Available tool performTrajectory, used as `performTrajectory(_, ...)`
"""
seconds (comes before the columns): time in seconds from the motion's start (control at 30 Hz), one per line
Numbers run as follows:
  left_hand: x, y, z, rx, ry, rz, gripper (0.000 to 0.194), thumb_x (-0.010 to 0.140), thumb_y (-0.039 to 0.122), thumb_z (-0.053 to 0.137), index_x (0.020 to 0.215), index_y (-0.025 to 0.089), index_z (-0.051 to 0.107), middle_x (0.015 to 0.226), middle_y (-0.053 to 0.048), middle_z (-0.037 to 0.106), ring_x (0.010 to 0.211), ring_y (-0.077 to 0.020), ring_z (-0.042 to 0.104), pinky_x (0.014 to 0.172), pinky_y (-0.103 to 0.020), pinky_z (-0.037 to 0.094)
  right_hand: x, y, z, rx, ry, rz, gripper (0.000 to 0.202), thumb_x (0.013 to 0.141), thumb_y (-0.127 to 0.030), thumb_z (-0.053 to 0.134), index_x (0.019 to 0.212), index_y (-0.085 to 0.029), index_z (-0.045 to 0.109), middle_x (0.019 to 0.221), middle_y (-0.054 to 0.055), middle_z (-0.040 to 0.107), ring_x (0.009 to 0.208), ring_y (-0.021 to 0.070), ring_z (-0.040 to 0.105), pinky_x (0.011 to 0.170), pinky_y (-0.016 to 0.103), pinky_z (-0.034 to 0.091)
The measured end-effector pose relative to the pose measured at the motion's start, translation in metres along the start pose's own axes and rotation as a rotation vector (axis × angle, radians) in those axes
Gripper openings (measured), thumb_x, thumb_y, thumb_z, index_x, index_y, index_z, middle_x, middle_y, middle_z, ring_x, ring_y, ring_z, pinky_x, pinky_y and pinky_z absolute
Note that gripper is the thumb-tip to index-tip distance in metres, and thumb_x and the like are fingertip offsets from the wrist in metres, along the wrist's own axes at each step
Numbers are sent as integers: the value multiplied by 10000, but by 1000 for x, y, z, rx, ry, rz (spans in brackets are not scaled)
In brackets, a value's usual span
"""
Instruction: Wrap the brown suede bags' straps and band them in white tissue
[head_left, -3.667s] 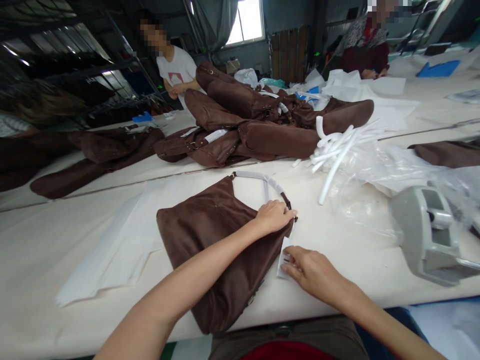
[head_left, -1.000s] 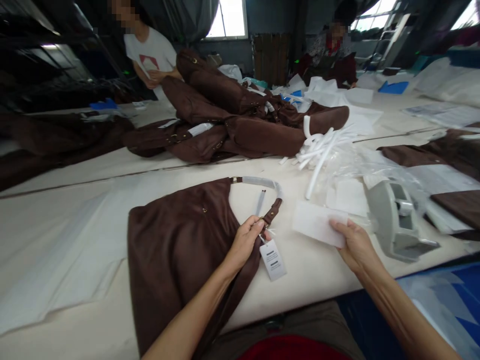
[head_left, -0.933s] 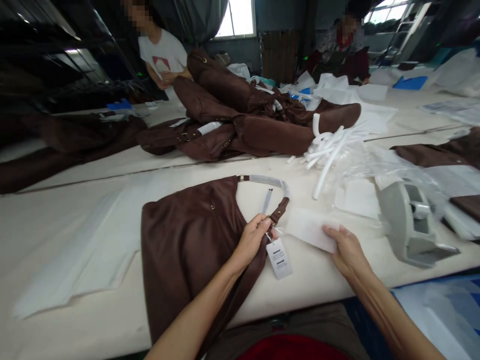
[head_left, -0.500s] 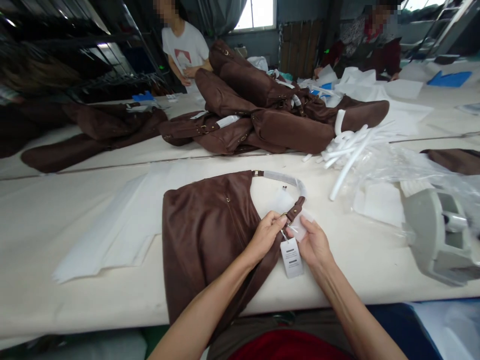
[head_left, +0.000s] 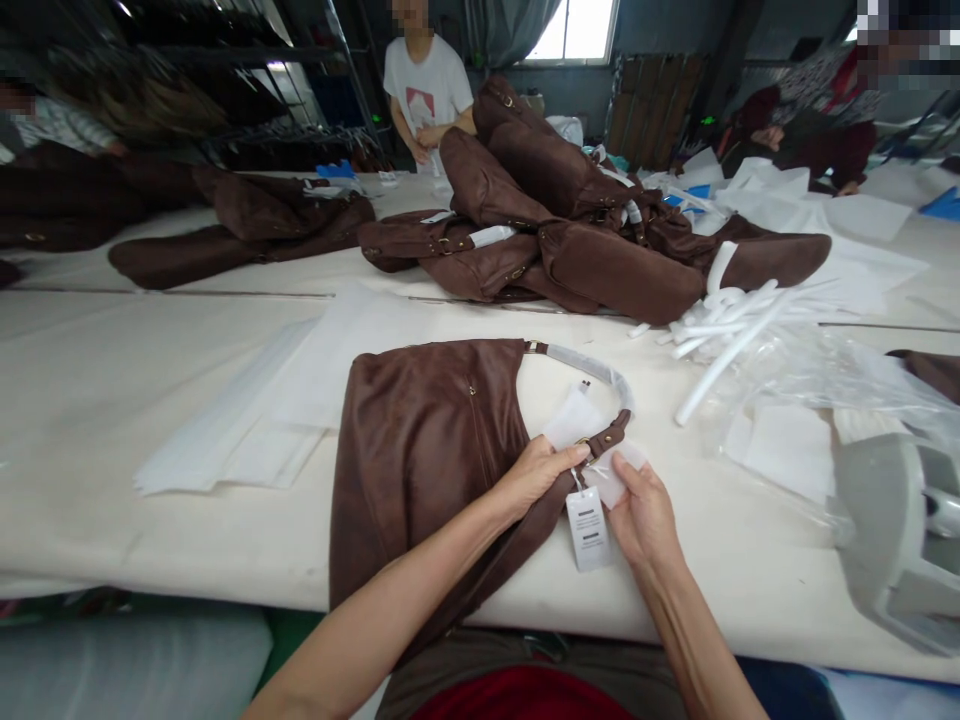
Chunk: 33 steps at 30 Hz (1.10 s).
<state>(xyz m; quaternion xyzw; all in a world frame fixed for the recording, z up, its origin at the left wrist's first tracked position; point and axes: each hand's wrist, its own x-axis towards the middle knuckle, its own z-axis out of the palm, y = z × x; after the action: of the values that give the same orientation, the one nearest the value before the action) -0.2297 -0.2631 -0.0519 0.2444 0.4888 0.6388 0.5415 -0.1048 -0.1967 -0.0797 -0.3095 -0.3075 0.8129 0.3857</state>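
Note:
A brown leather handbag lies on the table in front of me, its wrapped strap curving out to the right. My left hand is closed on the strap's end at the buckle, thumb on top. Between the thumb and fingers of my right hand is a small translucent white sheet, close beside the buckle. Below the buckle hangs a white printed tag on a string. Another pale piece lies within the strap's loop.
A heap of brown bags fills the table's far side. White tubes, clear plastic and a grey tape dispenser are to the right. White paper sheets lie left. Co-workers stand beyond, one in a white shirt.
The view has swung left, so things sit further right in the picture. Both hands keep their hold at the buckle; the small sheet has shifted slightly, and more of the pale piece inside the loop shows.

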Motion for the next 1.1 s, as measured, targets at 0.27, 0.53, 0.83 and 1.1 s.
performTrajectory(0.27, 6, -13, -6, 38, -11, -96, 472, 696, 483, 808, 958, 98, 730, 802, -64, 717, 641, -162, 631, 659, -287, 509, -12, -24, -52, -395, -136, -75, 795, 752, -244, 770, 1455, -286, 401, 1114, 52, 708, 966, 202, 700, 828, 337, 577)
performTrajectory(0.53, 6, -9, -2, 41, -17, -58, 409, 688, 441, 812, 927, 118, 741, 871, -64, 728, 703, -163, 638, 701, -272, 506, 27, -57, -76, -1312, -467, -849, 226, 907, -205, 573, 1052, -280, 729, 1088, 100, 600, 1046, 258, 599, 900, 449, 533)
performTrajectory(0.83, 10, -12, -2, 242, -71, 64, 339, 770, 405, 708, 970, 133, 740, 892, -33, 713, 866, -208, 621, 861, -304, 467, 52, -85, -43, -1343, -787, -785, 132, 924, -345, 627, 881, -244, 701, 1430, 86, 552, 1419, 293, 386, 1155, 536, 337)
performTrajectory(1.1, 3, -2, -2, 344, -69, 110, 400, 885, 500, 580, 881, 138, 752, 848, -42, 715, 842, -225, 623, 837, -307, 481, 63, -78, -24, -1344, -704, -469, 296, 857, -507, 665, 747, -233, 677, 1142, 93, 670, 1162, 280, 587, 1024, 439, 440)
